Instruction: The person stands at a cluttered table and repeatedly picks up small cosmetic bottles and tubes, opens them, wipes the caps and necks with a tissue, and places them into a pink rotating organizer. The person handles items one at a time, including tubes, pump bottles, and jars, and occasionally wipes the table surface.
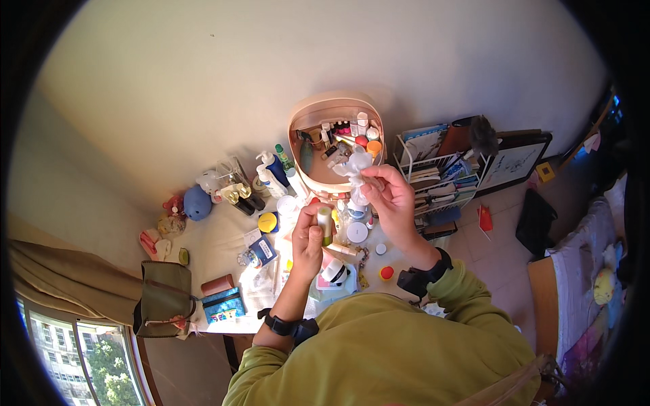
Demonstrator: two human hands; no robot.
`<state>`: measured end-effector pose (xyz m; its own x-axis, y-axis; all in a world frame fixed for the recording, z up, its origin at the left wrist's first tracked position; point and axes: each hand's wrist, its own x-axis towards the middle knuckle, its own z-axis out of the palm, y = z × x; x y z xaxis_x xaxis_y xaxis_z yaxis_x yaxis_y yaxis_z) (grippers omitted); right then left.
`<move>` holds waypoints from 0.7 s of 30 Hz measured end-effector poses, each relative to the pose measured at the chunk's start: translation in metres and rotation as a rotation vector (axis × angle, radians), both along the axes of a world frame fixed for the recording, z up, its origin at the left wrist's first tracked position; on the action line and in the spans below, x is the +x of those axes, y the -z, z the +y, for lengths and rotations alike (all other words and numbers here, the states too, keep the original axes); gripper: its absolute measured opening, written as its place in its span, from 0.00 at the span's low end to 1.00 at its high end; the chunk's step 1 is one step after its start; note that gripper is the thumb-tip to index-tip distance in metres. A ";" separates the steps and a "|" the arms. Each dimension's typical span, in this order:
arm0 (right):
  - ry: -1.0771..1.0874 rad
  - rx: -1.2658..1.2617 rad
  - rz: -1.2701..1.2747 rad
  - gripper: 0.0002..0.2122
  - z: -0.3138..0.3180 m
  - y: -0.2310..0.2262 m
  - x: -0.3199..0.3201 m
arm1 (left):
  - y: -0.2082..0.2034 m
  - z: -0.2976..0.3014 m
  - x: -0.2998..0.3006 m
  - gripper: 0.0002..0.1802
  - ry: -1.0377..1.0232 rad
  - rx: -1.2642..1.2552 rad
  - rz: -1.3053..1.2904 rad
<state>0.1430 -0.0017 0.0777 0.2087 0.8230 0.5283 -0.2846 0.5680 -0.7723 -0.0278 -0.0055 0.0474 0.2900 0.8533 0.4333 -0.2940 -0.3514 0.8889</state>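
Observation:
My left hand (309,245) is closed around a small cylinder with a pale cap and a green lower part (326,222), held upright above the cluttered table. In the fingertips of my right hand (395,201) is a soft, white, gauzy piece (359,164) that looks like a bow or scrunchie. It hangs over the near right edge of a pink-beige vanity case (296,130), whose lid stands up against the wall. Inside the case lie several small bottles, tubes and an orange-lidded jar (374,147). The white piece partly hides the case's contents.
White pump bottles (271,180) stand left of the case, with a yellow-lidded jar (268,222) nearer. A blue pouch (223,306) and a dark green bag (164,294) lie farther left. A white wire rack (443,169) of books stands to the right.

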 end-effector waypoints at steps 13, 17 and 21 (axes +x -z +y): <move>-0.414 -0.243 -0.209 0.05 -0.025 -0.024 -0.018 | 0.008 -0.004 -0.011 0.21 -0.226 0.333 0.415; -0.636 -0.554 -0.002 0.06 -0.030 -0.013 -0.008 | -0.005 -0.003 -0.021 0.21 -0.168 0.490 0.581; -0.686 -0.707 0.175 0.07 -0.029 0.005 -0.007 | 0.000 -0.004 -0.026 0.21 -0.147 0.500 0.657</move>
<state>0.1356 -0.0305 0.0728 -0.4011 0.9078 -0.1222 -0.5206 -0.3357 -0.7850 -0.0533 -0.0091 0.0477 0.5166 0.6543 0.5523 0.3091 -0.7441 0.5923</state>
